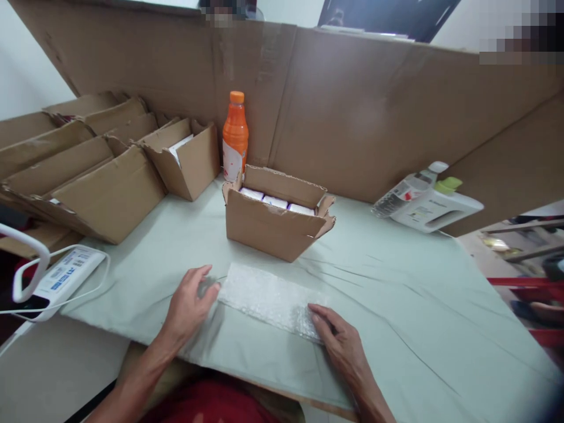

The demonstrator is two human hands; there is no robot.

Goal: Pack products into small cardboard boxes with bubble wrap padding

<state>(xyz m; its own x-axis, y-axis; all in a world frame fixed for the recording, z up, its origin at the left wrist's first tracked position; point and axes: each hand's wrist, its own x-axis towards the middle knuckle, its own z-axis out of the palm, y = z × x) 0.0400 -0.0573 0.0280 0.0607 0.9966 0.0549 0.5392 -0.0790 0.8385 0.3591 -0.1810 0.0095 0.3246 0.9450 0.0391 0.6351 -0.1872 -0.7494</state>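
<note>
- Head view: your left hand (189, 305) lies flat with fingers spread on the left end of the bubble wrap sheet (268, 299), and your right hand (339, 341) lies open with its fingertips pressing the sheet's right near corner; neither hand pinches anything. Held this way, the sheet looks pinned flat at both ends so it cannot curl.
- The bubble wrap sheet lies on the worktop (418, 305) right in front of you, just short of the small open carton (277, 220).
- The sheet is a clear, whitish, long rectangle with a pebbled surface, set slightly askew, and the pale green cloth shows through it.
- The carton stands upright with its flaps open, and white packs show inside, within easy reach.
- An orange drink bottle (235, 136) stands behind the carton against the cardboard wall, well apart from your hands.
</note>
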